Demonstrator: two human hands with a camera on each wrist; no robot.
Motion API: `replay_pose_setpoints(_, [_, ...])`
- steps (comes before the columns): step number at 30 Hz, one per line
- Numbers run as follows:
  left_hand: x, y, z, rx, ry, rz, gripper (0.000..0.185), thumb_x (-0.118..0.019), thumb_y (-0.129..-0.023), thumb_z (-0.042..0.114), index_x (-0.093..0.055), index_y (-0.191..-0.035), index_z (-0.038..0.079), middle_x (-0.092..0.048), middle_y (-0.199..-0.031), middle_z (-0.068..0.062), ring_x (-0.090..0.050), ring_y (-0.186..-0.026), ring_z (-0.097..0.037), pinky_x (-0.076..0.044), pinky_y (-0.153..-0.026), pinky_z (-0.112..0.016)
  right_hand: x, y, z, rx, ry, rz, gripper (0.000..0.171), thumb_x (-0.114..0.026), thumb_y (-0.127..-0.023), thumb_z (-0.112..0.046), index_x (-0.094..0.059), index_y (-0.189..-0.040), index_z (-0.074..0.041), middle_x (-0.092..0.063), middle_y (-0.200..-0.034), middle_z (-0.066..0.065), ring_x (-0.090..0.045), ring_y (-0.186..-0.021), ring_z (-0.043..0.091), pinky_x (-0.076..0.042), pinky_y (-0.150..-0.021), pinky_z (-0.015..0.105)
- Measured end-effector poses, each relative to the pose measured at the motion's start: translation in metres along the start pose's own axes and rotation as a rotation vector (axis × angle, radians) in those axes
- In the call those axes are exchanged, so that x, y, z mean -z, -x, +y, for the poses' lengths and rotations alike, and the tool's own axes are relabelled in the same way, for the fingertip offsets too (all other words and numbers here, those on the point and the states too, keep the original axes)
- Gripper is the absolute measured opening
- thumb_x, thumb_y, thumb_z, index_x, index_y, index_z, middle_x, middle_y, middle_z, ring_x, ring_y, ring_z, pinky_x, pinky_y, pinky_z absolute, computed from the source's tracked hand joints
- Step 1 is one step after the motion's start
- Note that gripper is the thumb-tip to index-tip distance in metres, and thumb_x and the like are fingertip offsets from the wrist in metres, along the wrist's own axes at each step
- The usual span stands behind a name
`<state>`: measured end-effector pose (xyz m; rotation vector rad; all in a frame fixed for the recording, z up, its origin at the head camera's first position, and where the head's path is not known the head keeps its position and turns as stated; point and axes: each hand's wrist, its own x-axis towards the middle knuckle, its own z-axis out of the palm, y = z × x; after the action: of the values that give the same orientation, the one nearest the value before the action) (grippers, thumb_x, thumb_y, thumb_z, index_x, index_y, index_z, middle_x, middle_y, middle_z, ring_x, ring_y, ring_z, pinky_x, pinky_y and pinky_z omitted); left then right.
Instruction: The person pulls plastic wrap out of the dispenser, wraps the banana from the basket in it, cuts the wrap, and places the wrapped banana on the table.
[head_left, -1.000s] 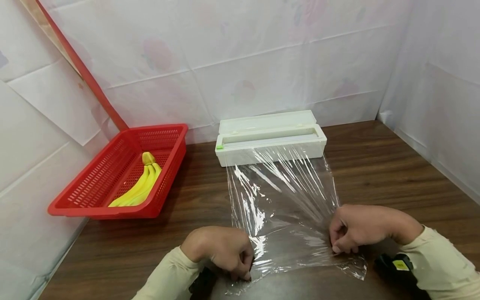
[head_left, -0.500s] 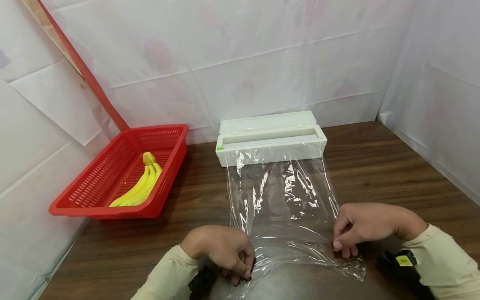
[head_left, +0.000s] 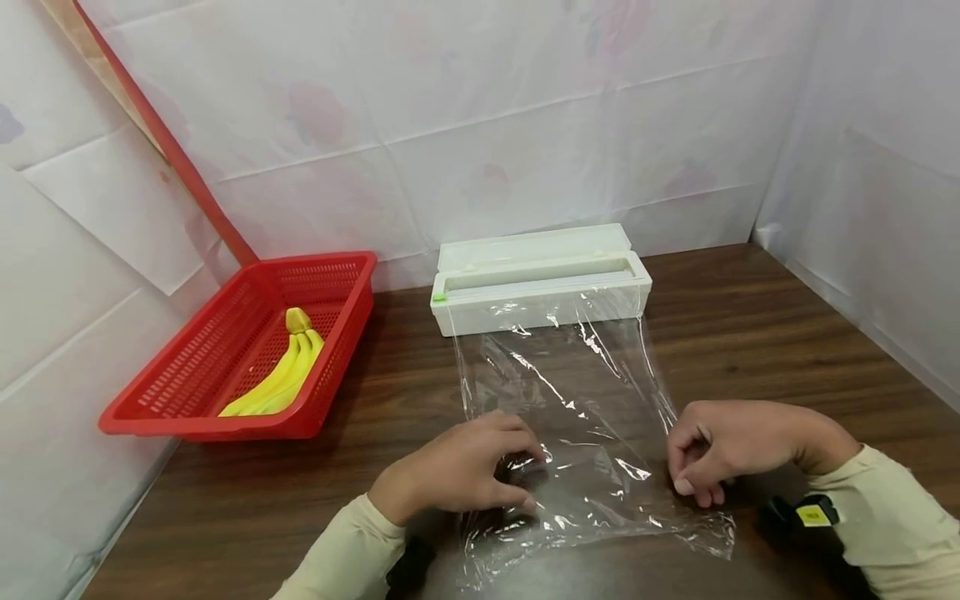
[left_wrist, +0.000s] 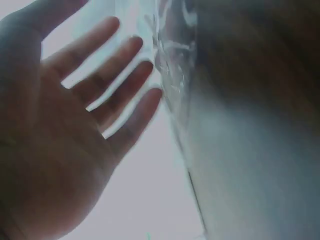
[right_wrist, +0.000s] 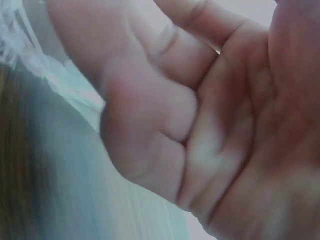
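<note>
A sheet of clear plastic wrap (head_left: 570, 433) stretches over the table from a white wrap dispenser box (head_left: 543, 308) with its lid raised. My left hand (head_left: 468, 467) hovers at the sheet's left side, fingers spread and thumb apart. In the left wrist view that hand (left_wrist: 75, 120) has extended fingers with nothing between them, the film just beyond the tips. My right hand (head_left: 738, 446) pinches the sheet's near right corner between thumb and curled fingers. Curled fingers (right_wrist: 145, 115) fill the right wrist view; the pinch point is hidden there.
A red plastic basket (head_left: 191, 346) holding a bunch of bananas (head_left: 288, 371) stands at the left of the brown wooden table (head_left: 750, 333). White patterned sheeting (head_left: 487, 125) covers the walls behind and at both sides. A green slider sits on the box's left end.
The left hand has let go of the film's near left corner, spread its fingers and moved up and right. The film has slackened on that side. The right hand keeps its pinch, nearly still.
</note>
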<state>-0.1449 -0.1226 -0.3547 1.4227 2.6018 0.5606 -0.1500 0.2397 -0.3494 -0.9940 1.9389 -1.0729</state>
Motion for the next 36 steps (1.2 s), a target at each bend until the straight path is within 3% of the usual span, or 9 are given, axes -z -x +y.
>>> replay_pose_setpoints(3, [-0.004, 0.0, 0.005, 0.0, -0.112, -0.019, 0.049, -0.083, -0.077, 0.051, -0.069, -0.118, 0.027, -0.059, -0.12, 0.011, -0.052, -0.11, -0.008, -0.046, -0.094, -0.026, -0.002, 0.0, -0.001, -0.036, -0.019, 0.001, 0.01, -0.066, -0.093, -0.009, -0.072, -0.086, -0.012, -0.07, -0.067, 0.0, -0.068, -0.056, 0.014, -0.05, -0.045, 0.026])
replay_pose_setpoints(7, [-0.007, 0.002, 0.013, 0.022, -0.191, -0.069, 0.059, -0.087, -0.071, 0.051, -0.067, -0.122, 0.029, -0.055, -0.123, 0.008, -0.048, -0.106, -0.01, -0.044, -0.09, -0.026, -0.007, -0.002, -0.002, -0.099, -0.026, -0.033, 0.011, -0.067, -0.092, -0.012, -0.075, -0.086, -0.013, -0.072, -0.069, 0.0, -0.069, -0.057, 0.014, -0.051, -0.044, 0.026])
replay_pose_setpoints(13, [-0.007, 0.006, 0.021, 0.096, -0.219, -0.123, 0.078, -0.089, -0.068, 0.052, -0.059, -0.136, 0.031, -0.05, -0.131, 0.004, -0.046, -0.119, -0.014, -0.043, -0.101, -0.033, -0.012, -0.005, -0.001, -0.136, -0.004, -0.069, 0.014, -0.068, -0.092, -0.015, -0.078, -0.082, -0.015, -0.072, -0.068, -0.002, -0.068, -0.055, 0.012, -0.049, -0.042, 0.023])
replay_pose_setpoints(17, [-0.006, 0.007, 0.022, 0.093, -0.218, -0.137, 0.077, -0.087, -0.07, 0.055, -0.059, -0.137, 0.029, -0.049, -0.131, 0.004, -0.046, -0.121, -0.015, -0.043, -0.103, -0.037, -0.011, -0.005, 0.001, -0.136, -0.005, -0.091, 0.017, -0.067, -0.093, -0.015, -0.078, -0.08, -0.015, -0.072, -0.066, -0.003, -0.066, -0.051, 0.009, -0.047, -0.039, 0.02])
replay_pose_setpoints(26, [0.0, 0.002, 0.02, 0.045, -0.209, -0.083, 0.056, -0.087, -0.073, 0.05, -0.068, -0.121, 0.028, -0.056, -0.114, 0.007, -0.052, -0.101, -0.008, -0.047, -0.088, -0.025, -0.009, 0.0, 0.002, -0.117, -0.015, -0.072, 0.015, -0.068, -0.093, -0.014, -0.078, -0.081, -0.015, -0.068, -0.06, -0.003, -0.065, -0.048, 0.008, -0.049, -0.039, 0.024])
replay_pose_setpoints(32, [0.002, 0.003, 0.02, 0.049, -0.208, -0.047, 0.049, -0.086, -0.075, 0.048, -0.071, -0.116, 0.026, -0.057, -0.112, 0.007, -0.057, -0.099, -0.008, -0.05, -0.085, -0.026, -0.011, 0.008, 0.004, -0.088, -0.076, -0.08, 0.013, -0.067, -0.094, -0.011, -0.079, -0.09, -0.014, -0.063, -0.059, -0.005, -0.062, -0.047, 0.005, -0.051, -0.039, 0.03])
replay_pose_setpoints(36, [0.001, 0.008, 0.016, 0.03, -0.206, 0.016, 0.044, -0.085, -0.077, 0.048, -0.072, -0.111, 0.023, -0.057, -0.112, 0.005, -0.057, -0.098, -0.01, -0.051, -0.083, -0.028, -0.017, 0.005, 0.004, -0.107, -0.073, -0.114, 0.013, -0.067, -0.094, -0.013, -0.079, -0.09, -0.016, -0.063, -0.058, -0.004, -0.063, -0.047, 0.006, -0.051, -0.039, 0.029])
